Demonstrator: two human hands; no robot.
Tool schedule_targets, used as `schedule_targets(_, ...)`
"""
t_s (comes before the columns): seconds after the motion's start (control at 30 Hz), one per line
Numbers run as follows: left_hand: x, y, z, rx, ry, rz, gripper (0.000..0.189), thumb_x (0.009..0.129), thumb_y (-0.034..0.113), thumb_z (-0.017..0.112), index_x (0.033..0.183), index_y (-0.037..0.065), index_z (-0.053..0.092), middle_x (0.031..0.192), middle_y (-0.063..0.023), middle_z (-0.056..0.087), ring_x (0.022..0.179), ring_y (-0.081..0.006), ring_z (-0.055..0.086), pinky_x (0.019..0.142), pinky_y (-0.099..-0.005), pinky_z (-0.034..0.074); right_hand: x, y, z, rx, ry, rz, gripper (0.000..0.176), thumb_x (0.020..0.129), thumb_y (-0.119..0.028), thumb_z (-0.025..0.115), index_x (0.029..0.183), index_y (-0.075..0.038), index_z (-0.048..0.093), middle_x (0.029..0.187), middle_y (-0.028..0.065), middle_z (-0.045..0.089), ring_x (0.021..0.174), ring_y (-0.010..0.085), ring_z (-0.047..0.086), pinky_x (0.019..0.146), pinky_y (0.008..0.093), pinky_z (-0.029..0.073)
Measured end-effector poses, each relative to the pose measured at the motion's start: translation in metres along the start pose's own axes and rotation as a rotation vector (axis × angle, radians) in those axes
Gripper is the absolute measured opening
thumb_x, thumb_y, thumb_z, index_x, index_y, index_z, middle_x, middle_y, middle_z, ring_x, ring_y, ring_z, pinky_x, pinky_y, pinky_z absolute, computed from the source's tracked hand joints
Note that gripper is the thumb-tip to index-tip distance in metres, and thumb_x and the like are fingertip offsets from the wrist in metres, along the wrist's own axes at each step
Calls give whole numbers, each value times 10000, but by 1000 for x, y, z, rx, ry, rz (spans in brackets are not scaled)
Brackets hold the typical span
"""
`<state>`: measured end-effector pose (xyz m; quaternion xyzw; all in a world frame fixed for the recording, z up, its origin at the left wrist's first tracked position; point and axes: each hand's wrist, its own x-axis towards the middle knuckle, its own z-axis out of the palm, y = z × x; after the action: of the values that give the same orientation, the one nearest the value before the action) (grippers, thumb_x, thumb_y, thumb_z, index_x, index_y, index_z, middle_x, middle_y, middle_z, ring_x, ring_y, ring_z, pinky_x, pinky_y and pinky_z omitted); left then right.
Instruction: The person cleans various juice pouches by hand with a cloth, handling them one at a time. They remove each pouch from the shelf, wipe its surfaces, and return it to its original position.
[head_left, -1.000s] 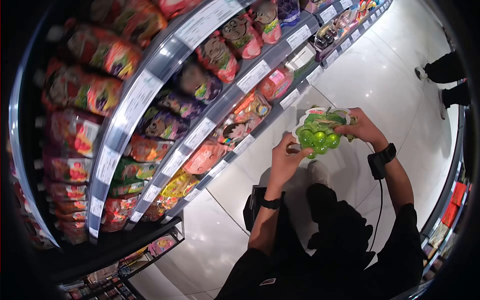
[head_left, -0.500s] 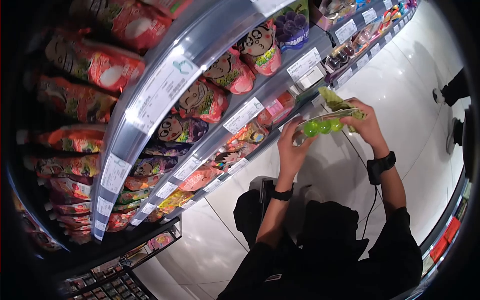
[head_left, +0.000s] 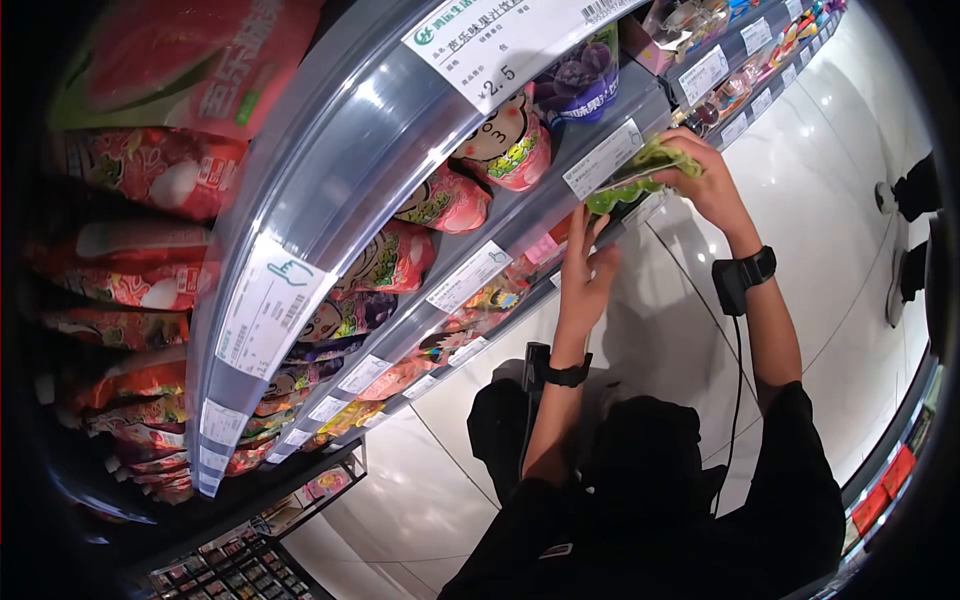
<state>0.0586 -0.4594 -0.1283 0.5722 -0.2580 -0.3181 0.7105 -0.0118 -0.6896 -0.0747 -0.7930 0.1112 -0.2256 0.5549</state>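
The pack (head_left: 632,180) was a flat packet with a row of glossy green balls along its lower edge and leaf-green print above. It was seen nearly edge-on and tilted. It was held against the front rail of a middle shelf (head_left: 520,215), just beside a white price tag (head_left: 603,158).

The right hand (head_left: 705,180) was closed around the pack's upper end, fingers curled over it. The left hand (head_left: 583,275) was open below, fingers stretched upward with the tips at the green balls. Actual contact could not be confirmed. The right wrist carried a black strap (head_left: 742,278) with a cable (head_left: 738,390) running down the arm. The left wrist carried a black band (head_left: 568,375).

The shelves formed a curved, tiered rack with grey rails and white tags. They were stocked with red and pink snack bags (head_left: 505,150) printed with cartoon faces, and with a purple pouch (head_left: 582,65). A large tag (head_left: 500,35) on the top rail read 2.5.

The floor (head_left: 800,130) was pale, glossy tile. A second person's dark legs and shoes (head_left: 905,195) stood at the right edge, well apart from the hands.
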Motion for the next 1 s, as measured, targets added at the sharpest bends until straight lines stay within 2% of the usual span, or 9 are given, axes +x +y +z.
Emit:
schedule_targets(0.1, 7, -11, -3, 20, -4, 19, 817, 960, -65, 534, 1634, 90, 99, 1624, -182, 292, 1431, -294, 423, 1034, -330, 434, 12, 13, 2, -41, -70, 103, 241, 847, -8, 737, 1066, 25, 642, 1074, 86, 618, 987, 202, 586, 884, 310, 468)
schedule_targets(0.2, 9, -16, 5, 97, 8, -26, 837, 952, -82, 518, 1635, 86, 63, 1624, -195, 296, 1417, -288, 440, 1006, -310, 450, 18, 23, 13, -59, 25, 69, 276, 849, -28, 747, 1094, 23, 633, 1065, 103, 649, 963, 215, 602, 873, 328, 482)
schedule_targets(0.27, 13, -22, 12, 40, 51, -71, 867, 935, -83, 524, 1633, 92, 40, 1643, -188, 279, 1416, -278, 451, 1021, -329, 470, 18, 17, 21, -269, 97, 24, 313, 841, -31, 759, 1125, 14, 634, 1060, 116, 688, 922, 233, 626, 862, 344, 498)
schedule_targets(0.4, 17, -21, 18, 23, 85, -48, 872, 933, -92, 507, 1632, 95, 21, 1593, -205, 360, 1396, -273, 472, 1036, -333, 464, 18, 17, 31, -195, 208, 92, 328, 834, -29, 772, 1134, 4, 644, 1040, 132, 710, 887, 220, 644, 840, 345, 511)
schedule_targets(0.6, 12, -5, 16, -38, 70, -95, 837, 910, -116, 470, 1623, 68, 73, 1386, -169, 565, 1242, -250, 594, 975, -305, 492, 19, 44, 20, -26, 57, 98, 320, 830, -21, 780, 1120, -1, 645, 1008, 139, 699, 863, 175, 624, 810, 333, 510)
schedule_targets(0.7, 15, -2, 17, 42, 106, -49, 646, 978, -93, 444, 1560, 4, 181, 1334, -194, 589, 1125, -257, 649, 936, -354, 535, 19, 29, 25, -183, 79, 252, 306, 829, -36, 788, 1092, 12, 639, 962, 131, 682, 819, 219, 609, 777, 339, 507)
schedule_targets(0.77, 22, 0, 12, 37, 265, -28, 446, 939, -102, 446, 1379, -36, 421, 1211, -164, 645, 1023, -222, 688, 908, -314, 539, 11, -5, 39, -277, 308, 161, 330, 814, -51, 810, 1083, 14, 629, 927, 121, 655, 802, 282, 605, 751, 361, 507)
schedule_targets(0.8, 26, 6, 8, 98, 230, -44, 301, 1007, -52, 441, 1291, -31, 344, 1208, -206, 633, 985, -254, 705, 863, -351, 594, 6, 1, 48, -390, 436, 17, 404, 792, -59, 832, 1134, -2, 625, 987, 130, 638, 834, 334, 605, 777, 365, 521)
schedule_targets(1.0, 38, 14, 5, -48, 172, -221, 259, 998, -41, 466, 1246, -87, 408, 1164, -196, 640, 992, -254, 702, 901, -357, 584, -4, 20, 66, -575, 653, -195, 475, 798, -48, 831, 1215, -1, 608, 1148, 163, 561, 947, 318, 615, 852, 360, 533)
